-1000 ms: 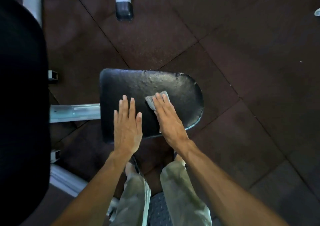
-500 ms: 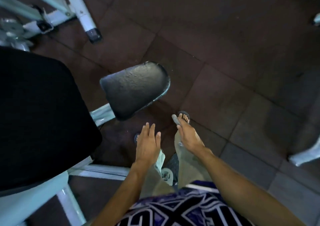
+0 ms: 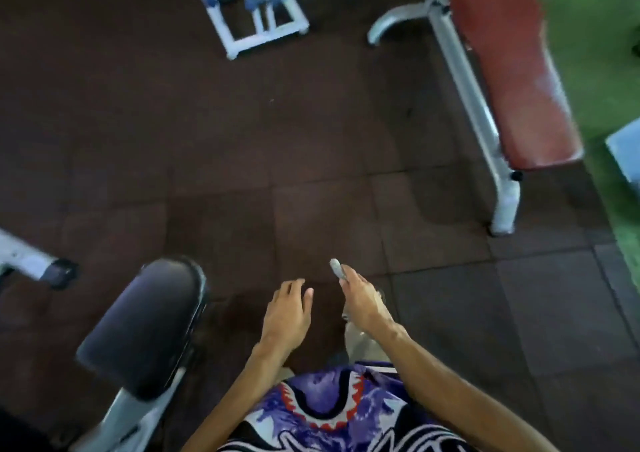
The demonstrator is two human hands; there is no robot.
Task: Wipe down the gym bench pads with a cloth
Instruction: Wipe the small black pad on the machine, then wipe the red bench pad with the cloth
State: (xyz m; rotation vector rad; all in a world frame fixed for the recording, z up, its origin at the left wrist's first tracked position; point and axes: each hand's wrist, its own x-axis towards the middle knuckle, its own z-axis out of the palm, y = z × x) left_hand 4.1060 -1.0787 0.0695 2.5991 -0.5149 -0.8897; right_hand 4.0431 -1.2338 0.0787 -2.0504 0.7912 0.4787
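A black seat pad on a white frame sits at the lower left, apart from both hands. My right hand hangs over the floor, holding a small grey cloth that sticks out past its fingertips. My left hand is beside it, fingers loosely spread and holding nothing. A red bench pad on a grey frame stands at the upper right, well away from my hands.
Dark rubber floor tiles fill the middle. A white and blue rack stands at the top. A grey frame leg reaches down at right, and green turf lies beyond it. A white frame foot is at left.
Both hands have come off the black pad, the right one taking the cloth along. The view has swung away, so the pad has shifted to the lower left and the red bench has appeared.
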